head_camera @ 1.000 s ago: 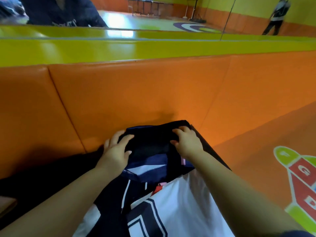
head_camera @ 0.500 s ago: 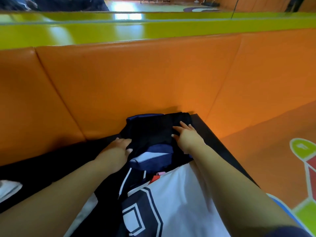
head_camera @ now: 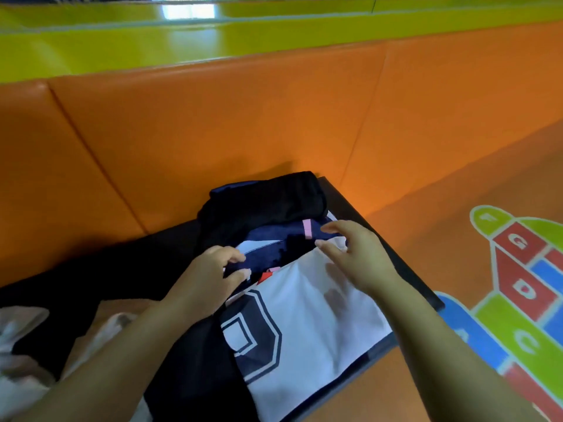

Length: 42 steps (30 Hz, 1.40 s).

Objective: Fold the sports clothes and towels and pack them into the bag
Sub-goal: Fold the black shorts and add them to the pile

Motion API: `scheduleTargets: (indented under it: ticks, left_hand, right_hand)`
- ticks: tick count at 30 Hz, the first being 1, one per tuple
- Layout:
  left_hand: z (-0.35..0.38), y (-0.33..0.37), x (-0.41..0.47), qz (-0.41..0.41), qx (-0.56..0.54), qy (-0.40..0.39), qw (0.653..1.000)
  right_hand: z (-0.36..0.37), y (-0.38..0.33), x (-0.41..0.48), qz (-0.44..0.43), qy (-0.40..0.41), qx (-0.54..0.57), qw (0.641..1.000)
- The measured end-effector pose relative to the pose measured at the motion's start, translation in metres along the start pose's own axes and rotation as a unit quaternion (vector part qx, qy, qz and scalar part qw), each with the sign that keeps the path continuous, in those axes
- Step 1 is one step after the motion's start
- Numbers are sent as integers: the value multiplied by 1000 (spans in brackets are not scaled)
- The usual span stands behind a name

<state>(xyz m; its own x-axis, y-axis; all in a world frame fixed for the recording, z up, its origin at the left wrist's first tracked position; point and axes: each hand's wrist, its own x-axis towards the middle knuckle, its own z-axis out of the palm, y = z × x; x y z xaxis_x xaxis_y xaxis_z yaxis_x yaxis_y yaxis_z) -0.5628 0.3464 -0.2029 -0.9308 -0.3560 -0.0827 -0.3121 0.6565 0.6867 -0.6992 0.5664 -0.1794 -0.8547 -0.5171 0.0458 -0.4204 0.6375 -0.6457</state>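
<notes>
A white sports jersey (head_camera: pixel 313 318) with a navy number and navy collar lies on a low black platform (head_camera: pixel 399 263). Behind its collar sits a folded black garment (head_camera: pixel 265 202), against the orange padded wall. My left hand (head_camera: pixel 207 281) pinches the navy collar edge between thumb and fingers. My right hand (head_camera: pixel 356 260) hovers with its fingers spread over the jersey's upper right edge, holding nothing. I cannot pick out a bag with certainty.
Pale crumpled cloth (head_camera: pixel 21 351) lies at the lower left on the platform. An orange padded wall (head_camera: pixel 243 123) with a yellow-green top rises behind. To the right is orange floor with a coloured hopscotch pattern (head_camera: pixel 524 284).
Both hands left the black garment and came back toward me. The left hand now pinches the jersey's collar and the right hand has lifted and spread open over the jersey.
</notes>
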Motion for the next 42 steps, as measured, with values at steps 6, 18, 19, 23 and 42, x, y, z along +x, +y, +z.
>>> scheduleTargets:
  ticks: [6, 18, 19, 23, 42]
  left_hand:
    - [37, -5, -21, -43, -47, -62, 996]
    - [59, -16, -22, -112, 11, -109, 988]
    - [59, -16, -23, -112, 16, -101, 988]
    - [58, -21, -33, -122, 5, -46, 991]
    - [60, -13, -31, -200, 65, -87, 974]
  right_hand:
    - [0, 36, -71, 97, 46, -9, 994]
    - [24, 49, -83, 300, -11, -9, 954]
    - [24, 48, -81, 298, 0, -38, 954]
    - [23, 41, -76, 298, 23, -60, 952]
    - [13, 50, -64, 308, -102, 76, 943]
